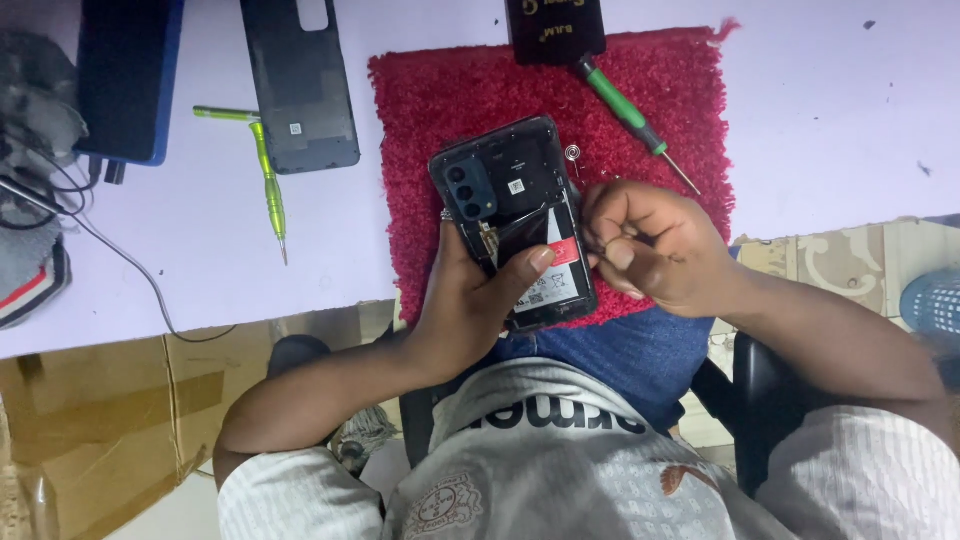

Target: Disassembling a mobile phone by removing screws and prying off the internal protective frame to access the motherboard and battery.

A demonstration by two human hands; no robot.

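The left hand (470,300) is gripping an opened smartphone (515,215) from below, thumb pressing across its exposed battery (545,275). The right hand (650,245) is curled tight at the phone's right edge, fingers pinching something too small to make out. The phone is lying on a red mat (640,75) on the tabletop (830,110). Its back cover (300,85) is already lying off to the side, so disassembly is looking well begun; the battery is not yet out. Two green screwdrivers (268,180) (630,110) are resting nearby.

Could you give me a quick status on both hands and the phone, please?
Left hand grips opened phone, thumb on battery. Right hand closed at phone's edge; what it pinches is hidden. Green screwdriver lies beyond on red mat.
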